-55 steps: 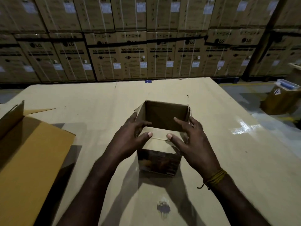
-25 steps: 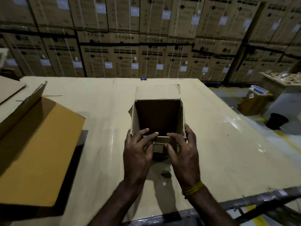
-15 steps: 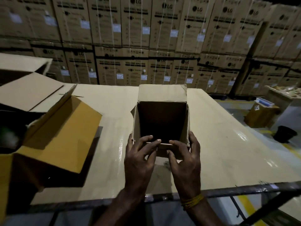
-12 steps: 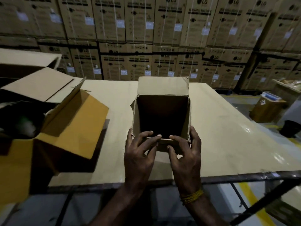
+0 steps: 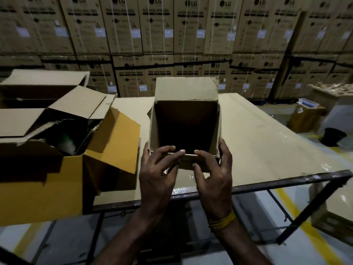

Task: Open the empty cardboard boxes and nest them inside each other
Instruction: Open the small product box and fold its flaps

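Note:
A small open cardboard box [image 5: 186,88] is held up above the table's near edge, its dark opening facing me and its far flap standing up. My left hand [image 5: 157,173] grips the box's near left corner, fingers curled over the near rim. My right hand [image 5: 214,173] grips the near right corner, thumb on the outer side wall and fingers over the near flap. To the left a large open box [image 5: 112,142] with yellow-brown flaps sits on the table, something dark and greenish inside it.
The cardboard-covered table [image 5: 257,142] has a dark metal frame along its near edge. Another open carton [image 5: 45,81] stands behind the large box. Stacked washing-machine cartons [image 5: 189,35] wall the back. A small box [image 5: 305,117] and black bucket [image 5: 334,136] are on the floor at right.
Both hands have lifted the small box off the table and drawn it toward me. My view has pulled back, bringing the large open box on the left into sight.

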Tool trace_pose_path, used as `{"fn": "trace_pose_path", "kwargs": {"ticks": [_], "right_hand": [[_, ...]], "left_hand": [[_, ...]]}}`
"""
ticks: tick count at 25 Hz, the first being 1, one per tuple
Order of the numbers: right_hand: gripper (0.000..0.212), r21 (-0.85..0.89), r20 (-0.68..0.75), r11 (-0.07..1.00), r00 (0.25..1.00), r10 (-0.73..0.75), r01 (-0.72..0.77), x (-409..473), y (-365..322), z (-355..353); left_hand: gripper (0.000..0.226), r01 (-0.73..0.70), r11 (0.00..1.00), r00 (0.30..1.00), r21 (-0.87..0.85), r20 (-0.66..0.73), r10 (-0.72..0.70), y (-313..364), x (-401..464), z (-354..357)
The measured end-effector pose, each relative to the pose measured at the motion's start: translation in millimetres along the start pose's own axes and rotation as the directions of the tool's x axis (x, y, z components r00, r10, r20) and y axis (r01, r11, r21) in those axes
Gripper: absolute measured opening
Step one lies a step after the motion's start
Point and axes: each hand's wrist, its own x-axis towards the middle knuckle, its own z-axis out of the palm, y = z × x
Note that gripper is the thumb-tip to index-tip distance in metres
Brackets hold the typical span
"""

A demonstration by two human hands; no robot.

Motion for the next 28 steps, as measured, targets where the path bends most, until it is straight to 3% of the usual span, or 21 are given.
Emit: {"fn": "trace_pose_path", "kwargs": {"ticks": [10, 18, 28], "right_hand": [[0.038, -0.083, -0.236, 0.991, 0.964, -0.122, 0.105, -23.0, -185.5, 96.9], [0.030, -0.084, -0.336, 0.947, 0.886, -0.320, 0.310, 11.2, -316.5, 190.3], [0.033, 0.086, -0.159, 0.935, 0.932, -0.327, 0.343, 61.7, -397.1, 310.0]], "left_hand": [[0.024, -0.238, 0.957, 0.970, -0.165, -0.094, 0.225, -74.3, 49.1, -181.3], [0.024, -0.414, 0.905, 0.881, -0.097, -0.293, 0.372, -135.6, 122.1, -319.3], [0.029, -0.232, 0.964, 0.909, 0.133, -0.322, 0.263, -215.5, 184.3, -425.9]]}}
